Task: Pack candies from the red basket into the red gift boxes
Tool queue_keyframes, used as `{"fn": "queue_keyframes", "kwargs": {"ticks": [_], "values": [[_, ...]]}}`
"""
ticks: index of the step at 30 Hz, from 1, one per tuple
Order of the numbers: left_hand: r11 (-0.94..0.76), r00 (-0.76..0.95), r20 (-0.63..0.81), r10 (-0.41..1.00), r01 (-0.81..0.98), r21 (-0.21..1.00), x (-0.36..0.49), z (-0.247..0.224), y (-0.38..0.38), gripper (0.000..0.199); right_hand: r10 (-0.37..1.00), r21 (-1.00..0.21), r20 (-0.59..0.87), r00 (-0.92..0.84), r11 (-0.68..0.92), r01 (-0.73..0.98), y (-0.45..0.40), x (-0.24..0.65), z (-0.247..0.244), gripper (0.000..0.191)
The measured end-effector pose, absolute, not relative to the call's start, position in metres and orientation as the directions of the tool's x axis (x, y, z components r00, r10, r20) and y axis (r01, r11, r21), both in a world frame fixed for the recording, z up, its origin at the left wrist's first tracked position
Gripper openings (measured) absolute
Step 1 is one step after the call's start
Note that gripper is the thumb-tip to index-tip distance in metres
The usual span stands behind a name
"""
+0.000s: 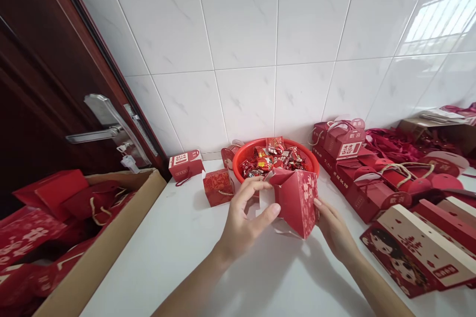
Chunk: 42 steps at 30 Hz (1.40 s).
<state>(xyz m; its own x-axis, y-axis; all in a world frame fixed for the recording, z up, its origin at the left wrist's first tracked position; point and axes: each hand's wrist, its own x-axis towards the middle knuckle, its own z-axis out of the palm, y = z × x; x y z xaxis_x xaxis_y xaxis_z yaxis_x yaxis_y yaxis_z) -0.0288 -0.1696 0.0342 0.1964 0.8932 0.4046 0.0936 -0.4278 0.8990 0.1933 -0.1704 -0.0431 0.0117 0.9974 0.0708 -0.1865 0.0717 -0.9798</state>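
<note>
Above the table, a red gift box (pixel 297 203) with a pale printed pattern is tilted between my two hands, its flaps standing partly open. My left hand (pixel 247 215) grips it loosely at the flap side, thumb and index finger curved apart around a whitish flap. On the other side, my right hand (pixel 332 228) holds the box's edge, its thumb in front and the other fingers partly hidden. Just behind the box sits a red plastic basket (pixel 240 151) of wrapped sweets (pixel 273 156). A small red patterned box (pixel 218 188) with a cord handle stands left of the basket.
A cardboard carton (pixel 122 223) full of red boxes stands at the left, near a door handle (pixel 100 131). Another red box (pixel 186 164) lies by the tiled wall (pixel 245 104). Several red boxes (pixel 349 148) and cream-and-red boxes (pixel 416 252) crowd the right of the white table (pixel 156 257).
</note>
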Motion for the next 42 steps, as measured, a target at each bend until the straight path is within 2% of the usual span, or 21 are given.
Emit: {"fn": "queue_keyframes", "kwargs": {"ticks": [2, 5, 9, 12, 15, 18, 22, 24, 33, 38, 42], "values": [[-0.476, 0.219, 0.441, 0.871, 0.148, 0.867, -0.03, 0.037, -0.178, 0.037, 0.987, -0.989, 0.149, 0.053, 0.15, -0.008, -0.172, 0.192, -0.04, 0.056], [-0.582, 0.267, 0.524, 0.809, 0.235, 0.779, -0.033, 0.04, -0.191, 0.045, 0.931, -0.927, 0.346, 0.113, 0.321, 0.194, -0.179, 0.188, -0.033, 0.063], [-0.681, 0.31, 0.608, 0.731, 0.273, 0.679, -0.034, 0.047, -0.205, 0.047, 0.803, -0.784, 0.583, 0.121, 0.516, 0.345, -0.197, 0.179, -0.02, 0.062], [-0.681, 0.338, 0.594, 0.73, 0.292, 0.671, -0.036, 0.052, -0.209, 0.05, 0.729, -0.698, 0.681, 0.062, 0.621, 0.356, -0.213, 0.17, -0.007, 0.066], [-0.651, 0.377, 0.538, 0.754, 0.316, 0.69, -0.037, 0.053, -0.208, 0.054, 0.737, -0.685, 0.675, -0.029, 0.641, 0.346, -0.224, 0.16, 0.005, 0.077], [-0.613, 0.404, 0.482, 0.777, 0.314, 0.725, -0.037, 0.052, -0.203, 0.052, 0.776, -0.713, 0.63, -0.029, 0.592, 0.375, -0.226, 0.152, 0.011, 0.083], [-0.505, 0.428, 0.369, 0.825, 0.267, 0.821, -0.04, 0.053, -0.2, 0.047, 0.786, -0.688, 0.61, -0.1, 0.588, 0.425, -0.226, 0.151, 0.011, 0.101], [-0.455, 0.441, 0.328, 0.836, 0.223, 0.862, -0.042, 0.054, -0.2, 0.047, 0.788, -0.67, 0.597, -0.149, 0.593, 0.447, -0.228, 0.153, 0.01, 0.103], [-0.326, 0.42, 0.21, 0.883, 0.227, 0.918, -0.045, 0.044, -0.187, 0.052, 0.814, -0.738, 0.58, -0.033, 0.542, 0.401, -0.225, 0.159, 0.0, 0.069], [-0.332, 0.417, 0.206, 0.885, 0.256, 0.908, -0.043, 0.04, -0.18, 0.069, 0.775, -0.685, 0.632, -0.019, 0.57, 0.454, -0.217, 0.158, -0.006, 0.061], [-0.302, 0.382, 0.17, 0.908, 0.32, 0.898, -0.041, 0.042, -0.179, 0.061, 0.733, -0.608, 0.676, -0.08, 0.615, 0.502, -0.216, 0.151, -0.007, 0.056]]}}
